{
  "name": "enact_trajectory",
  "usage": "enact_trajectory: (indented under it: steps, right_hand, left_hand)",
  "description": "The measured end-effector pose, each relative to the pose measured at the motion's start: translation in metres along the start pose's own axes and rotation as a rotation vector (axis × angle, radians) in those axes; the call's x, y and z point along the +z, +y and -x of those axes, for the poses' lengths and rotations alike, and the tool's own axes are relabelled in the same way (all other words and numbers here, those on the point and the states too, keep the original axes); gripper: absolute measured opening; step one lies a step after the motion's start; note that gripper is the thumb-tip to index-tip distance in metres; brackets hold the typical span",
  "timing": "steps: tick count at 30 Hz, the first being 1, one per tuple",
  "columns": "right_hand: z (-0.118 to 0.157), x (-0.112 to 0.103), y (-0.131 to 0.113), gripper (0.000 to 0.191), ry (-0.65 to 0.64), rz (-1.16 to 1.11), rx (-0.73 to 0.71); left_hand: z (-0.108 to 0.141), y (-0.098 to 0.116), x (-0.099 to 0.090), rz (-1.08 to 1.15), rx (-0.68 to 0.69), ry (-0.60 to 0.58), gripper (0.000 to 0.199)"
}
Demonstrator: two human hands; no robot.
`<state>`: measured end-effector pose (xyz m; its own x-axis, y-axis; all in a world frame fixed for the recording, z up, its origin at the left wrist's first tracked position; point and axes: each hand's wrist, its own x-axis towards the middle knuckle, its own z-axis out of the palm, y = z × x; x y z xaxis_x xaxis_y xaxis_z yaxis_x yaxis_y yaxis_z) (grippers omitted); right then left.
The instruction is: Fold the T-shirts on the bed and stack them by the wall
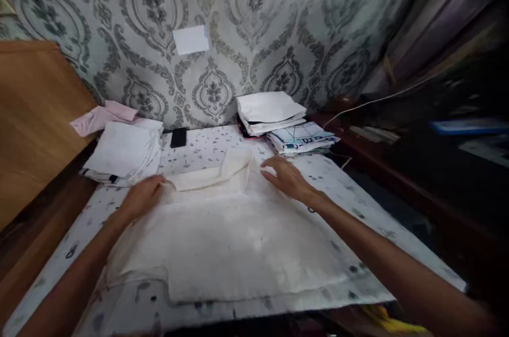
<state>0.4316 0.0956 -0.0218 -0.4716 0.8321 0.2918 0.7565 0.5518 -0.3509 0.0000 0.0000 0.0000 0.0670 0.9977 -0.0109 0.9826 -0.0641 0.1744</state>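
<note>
A thin white cloth [238,241] is spread over a white patterned sheet, its far edge turned over in a raised fold [214,175]. My left hand [145,196] is closed on the left end of that fold. Over the fold's right end is my right hand [287,178], thumb and fingers apart; whether its fingertips touch the cloth I cannot make out. The near edge of the cloth lies flat with a stepped outline.
Folded white cloths [123,151] with a pink cloth [103,117] sit at the left, near a black phone [178,138]. More folded white fabric [272,108] and printed fabric [304,135] are stacked at the back right. A wooden panel [40,120] stands left; a patterned wall rises behind.
</note>
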Motion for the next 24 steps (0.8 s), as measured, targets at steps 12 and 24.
enact_trajectory:
  steps: [12, 24]
  right_hand:
    - [-0.125, 0.033, 0.005, 0.03, -0.277, -0.06, 0.506]
    - [-0.102, 0.021, 0.04, 0.03, 0.142, -0.754, 0.389]
  left_hand:
    - [-0.033, 0.027, 0.013, -0.133, 0.191, 0.003, 0.026]
    - [-0.11, 0.004, -0.006, 0.435, -0.141, 0.284, 0.025]
